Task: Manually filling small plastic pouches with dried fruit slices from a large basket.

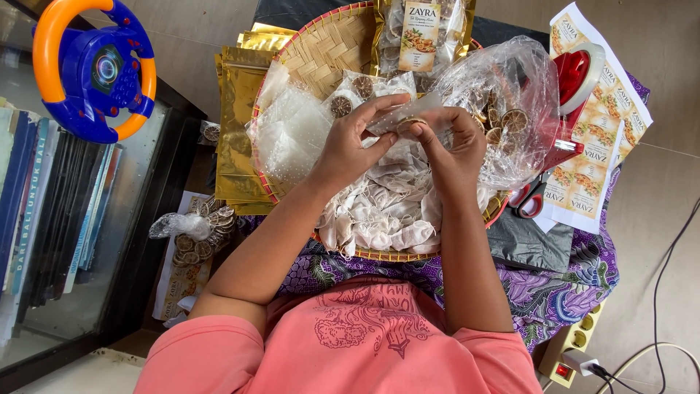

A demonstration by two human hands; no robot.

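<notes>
Both hands, left hand [348,146] and right hand [450,146], pinch one small clear pouch [399,117] over the woven tray [328,44], keeping its mouth open.

We see a small clear plastic pouch [390,120] pinched flat between both sets of fingers above the round woven bamboo tray [328,44]. A round brown dried citrus slice [410,125] sits at its mouth, partly hidden by fingertips. We cannot tell whether the slice lies fully inside.
</notes>
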